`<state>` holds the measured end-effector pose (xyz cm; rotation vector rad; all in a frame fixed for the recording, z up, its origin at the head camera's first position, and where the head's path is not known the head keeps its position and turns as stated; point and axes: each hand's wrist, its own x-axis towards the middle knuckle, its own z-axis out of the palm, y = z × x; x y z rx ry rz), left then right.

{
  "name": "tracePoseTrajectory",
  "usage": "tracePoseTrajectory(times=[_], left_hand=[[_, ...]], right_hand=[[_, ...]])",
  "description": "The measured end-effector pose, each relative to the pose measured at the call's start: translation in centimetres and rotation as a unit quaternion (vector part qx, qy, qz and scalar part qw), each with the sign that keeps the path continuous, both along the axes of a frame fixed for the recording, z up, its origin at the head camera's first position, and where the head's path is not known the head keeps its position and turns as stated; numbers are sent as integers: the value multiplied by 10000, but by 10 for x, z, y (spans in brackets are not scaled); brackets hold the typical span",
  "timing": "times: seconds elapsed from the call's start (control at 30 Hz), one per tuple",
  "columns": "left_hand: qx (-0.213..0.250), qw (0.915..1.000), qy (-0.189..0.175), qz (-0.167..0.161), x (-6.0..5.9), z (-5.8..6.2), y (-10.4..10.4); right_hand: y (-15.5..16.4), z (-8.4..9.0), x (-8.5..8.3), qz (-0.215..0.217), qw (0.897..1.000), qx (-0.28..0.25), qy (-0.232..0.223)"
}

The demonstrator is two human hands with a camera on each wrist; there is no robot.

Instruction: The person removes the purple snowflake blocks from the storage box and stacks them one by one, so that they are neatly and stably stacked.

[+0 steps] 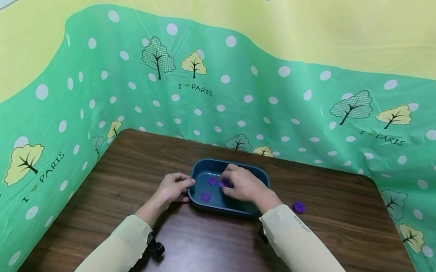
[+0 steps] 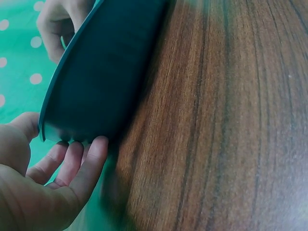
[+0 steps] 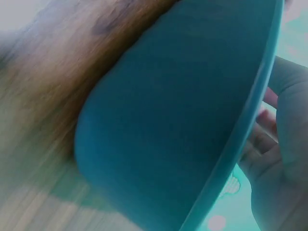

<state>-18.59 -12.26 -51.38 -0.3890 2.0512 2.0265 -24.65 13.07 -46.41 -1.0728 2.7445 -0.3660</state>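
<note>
A dark blue rectangular tray point(image 1: 207, 208) with rounded corners sits on the wooden table. My left hand point(image 1: 171, 189) grips its left end; in the left wrist view the thumb is at the rim and the fingertips point(image 2: 99, 142) press the outer wall. My right hand point(image 1: 242, 184) reaches over the tray, pinching a purple flower-shaped disc point(image 1: 226, 183) partly hidden by the fingers. Two similar purple discs, one farther back point(image 1: 212, 181) and one nearer point(image 1: 206, 197), lie on the tray floor. In the right wrist view, the tray's wall hides the right fingertips.
Another purple disc point(image 1: 299, 207) lies on the table point(image 1: 336, 248) to the right of the tray, near the right forearm. A green and yellow printed cloth point(image 1: 225, 85) hangs behind the table and along its sides.
</note>
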Motion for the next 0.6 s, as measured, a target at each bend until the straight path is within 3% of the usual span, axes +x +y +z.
tracePoseTrajectory(times=[0.2, 0.6], left_hand=[[-3, 10000, -18, 35, 1, 2, 1], [-41, 10000, 55, 35, 1, 0, 2]], right_hand=[[18, 3, 3, -84, 9996, -51, 254], [45, 9, 7, -387, 9982, -361, 291]])
